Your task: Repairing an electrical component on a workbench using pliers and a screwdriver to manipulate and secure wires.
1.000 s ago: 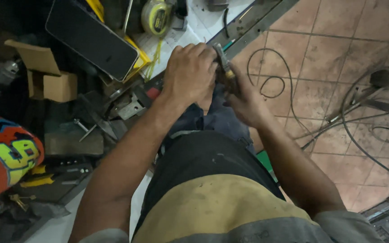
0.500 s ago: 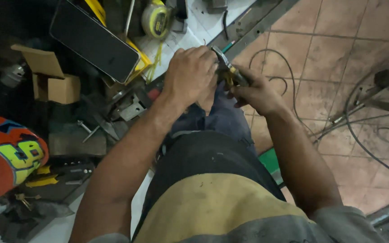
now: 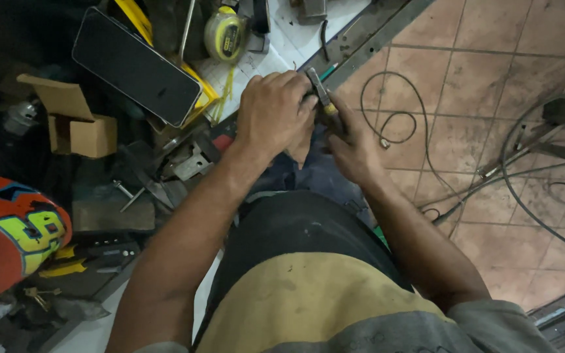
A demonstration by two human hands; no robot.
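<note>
Terracotta floor tiles fill the right half of the frame, crossed by loose black cables, while a cluttered white workbench takes the upper left. The person leans over the bench edge, both hands meeting at upper centre. The left hand is curled shut, knuckles up, over something small that stays hidden beneath it. The right hand sits just to its right, fingers wrapped closed around a pair of pliers with a yellow band on the handle.

The pliers' long axis runs from the right palm up and to the left, the nose ending against the left fingertips at the metal rail of the bench. So the worked piece lies up-left of the right grip, and the left hand is the nearer one, directly on top of it. Whether the nose actually bites the piece cannot be seen.

Farther left lie a dark phone, a yellow tape measure, a small cardboard box and an orange helmet.
</note>
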